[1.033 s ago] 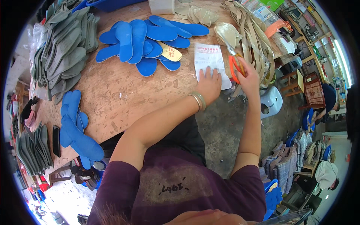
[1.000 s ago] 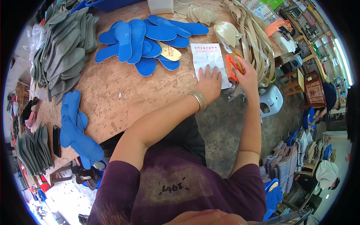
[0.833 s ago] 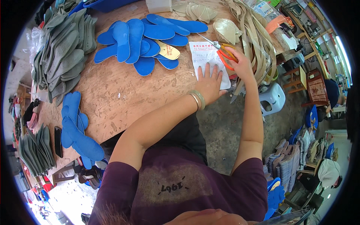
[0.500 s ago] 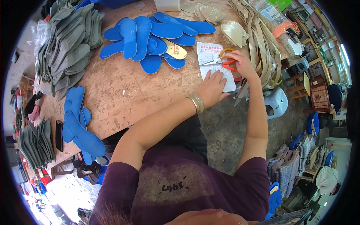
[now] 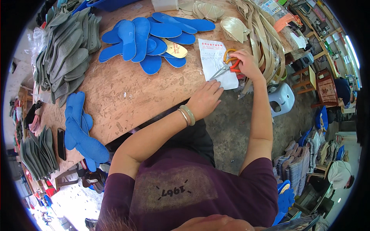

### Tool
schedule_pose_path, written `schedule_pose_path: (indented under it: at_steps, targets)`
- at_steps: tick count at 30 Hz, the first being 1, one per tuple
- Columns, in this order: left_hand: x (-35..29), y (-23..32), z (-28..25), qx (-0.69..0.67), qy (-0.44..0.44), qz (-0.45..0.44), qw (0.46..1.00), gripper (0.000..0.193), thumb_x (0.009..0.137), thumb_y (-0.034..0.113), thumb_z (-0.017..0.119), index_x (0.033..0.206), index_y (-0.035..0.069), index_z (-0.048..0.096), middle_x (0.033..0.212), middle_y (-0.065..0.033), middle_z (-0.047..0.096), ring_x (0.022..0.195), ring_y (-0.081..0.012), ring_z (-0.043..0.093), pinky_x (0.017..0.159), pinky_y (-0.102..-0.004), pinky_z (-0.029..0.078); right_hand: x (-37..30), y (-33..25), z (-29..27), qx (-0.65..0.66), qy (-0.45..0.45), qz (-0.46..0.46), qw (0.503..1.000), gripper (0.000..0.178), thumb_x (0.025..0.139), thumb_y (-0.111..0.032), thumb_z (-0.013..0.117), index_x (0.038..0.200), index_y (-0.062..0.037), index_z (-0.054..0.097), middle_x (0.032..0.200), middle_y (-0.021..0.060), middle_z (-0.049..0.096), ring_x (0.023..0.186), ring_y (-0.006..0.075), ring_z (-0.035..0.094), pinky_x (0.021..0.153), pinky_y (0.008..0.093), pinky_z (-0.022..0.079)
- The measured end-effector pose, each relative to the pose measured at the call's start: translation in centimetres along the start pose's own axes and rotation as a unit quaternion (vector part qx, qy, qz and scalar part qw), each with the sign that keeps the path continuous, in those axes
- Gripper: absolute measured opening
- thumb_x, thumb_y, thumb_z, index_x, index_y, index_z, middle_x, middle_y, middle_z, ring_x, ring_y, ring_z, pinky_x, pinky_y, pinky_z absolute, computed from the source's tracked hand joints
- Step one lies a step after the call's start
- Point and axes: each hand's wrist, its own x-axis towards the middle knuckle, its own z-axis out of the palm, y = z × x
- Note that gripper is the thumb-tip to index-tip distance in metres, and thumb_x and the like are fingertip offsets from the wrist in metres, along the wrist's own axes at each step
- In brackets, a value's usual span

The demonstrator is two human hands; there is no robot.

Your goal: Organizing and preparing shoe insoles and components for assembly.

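Note:
Scissors [image 5: 220, 72] with one yellow-orange and one red-orange handle are in my right hand [image 5: 248, 66], whose fingers close round the handles. Their metal blades slant down to the left over a white sheet of paper [image 5: 210, 57] with red print at its top, lying at the table's right edge. My left hand [image 5: 205, 101], a bangle at its wrist, has its fingers stretched out, the fingertips by the sheet's lower left edge and just below the scissor tips. Whether those fingertips press on the paper I cannot tell.
Blue insoles [image 5: 142, 38] lie heaped on the wooden table [image 5: 115, 92], with more blue insoles [image 5: 79, 129] at the left edge. Grey insoles [image 5: 63, 54] are stacked at far left. Beige straps [image 5: 266, 38] hang over the right edge, above a pale stool [image 5: 281, 100].
My left hand has drawn back off the paper, toward me and to the left. The scissor blades have swung from pointing left to pointing down-left. My right hand still grips the handles.

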Motion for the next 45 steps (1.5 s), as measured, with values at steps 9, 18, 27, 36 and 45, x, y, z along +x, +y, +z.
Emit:
schedule_pose_path:
  at_steps: [9,18,27,36,45]
  targets:
    - [0.1,-1.0,-0.2,-0.068,0.022,-0.011,0.997,0.037,0.081,0.019,0.07,0.113,0.001,0.061,0.122,-0.0132,0.059,0.118,-0.0298,0.054,0.102,-0.0392,0.043,-0.1,0.8,-2.3,0.001,-0.023,0.024,0.999,0.047,0.072,-0.003,0.061,0.118,-0.0094,0.06,0.112,0.0138,0.061,0.103,0.0307,0.06,0.086,0.0375,0.048]
    - [0.2,-0.9,-0.5,-0.075,0.012,-0.031,0.997,0.037,0.081,0.022,0.071,0.112,0.003,0.064,0.124,-0.0118,0.06,0.118,-0.0286,0.056,0.1,-0.0391,0.044,3.3,1.6,-1.3,0.048,-0.05,0.134,0.989,0.045,0.072,-0.011,0.064,0.116,-0.0042,0.061,0.094,0.0137,0.065,0.088,0.0253,0.064,0.079,0.0341,0.051]
    - [0.2,-1.1,-0.3,-0.09,0.025,-0.029,0.995,0.034,0.081,0.021,0.071,0.108,0.001,0.065,0.123,-0.0142,0.061,0.118,-0.0298,0.055,0.103,-0.0399,0.042,6.8,-3.7,-0.4,0.089,-0.124,0.251,0.956,0.051,0.074,-0.014,0.068,0.122,-0.0033,0.058,0.092,0.0114,0.069,0.079,0.0166,0.065,0.07,0.0307,0.051]
    - [0.1,-1.4,-0.1,-0.092,0.021,-0.032,0.995,0.036,0.08,0.02,0.072,0.111,0.004,0.064,0.127,-0.0115,0.06,0.121,-0.0289,0.055,0.103,-0.04,0.043,10.8,-7.5,0.6,0.008,-0.233,0.242,0.942,0.063,0.069,-0.015,0.067,0.129,-0.0023,0.054,0.087,0.0151,0.069,0.073,0.0193,0.067,0.069,0.0332,0.052]
    - [0.0,-1.4,-0.2,-0.103,0.02,-0.026,0.994,0.034,0.081,0.021,0.07,0.109,0.001,0.065,0.126,-0.0137,0.06,0.121,-0.0295,0.054,0.105,-0.04,0.041,11.4,-6.1,1.4,0.037,-0.195,0.237,0.951,0.071,0.072,-0.022,0.075,0.135,-0.0022,0.05,0.092,0.0175,0.07,0.077,0.0229,0.068,0.075,0.0346,0.053]
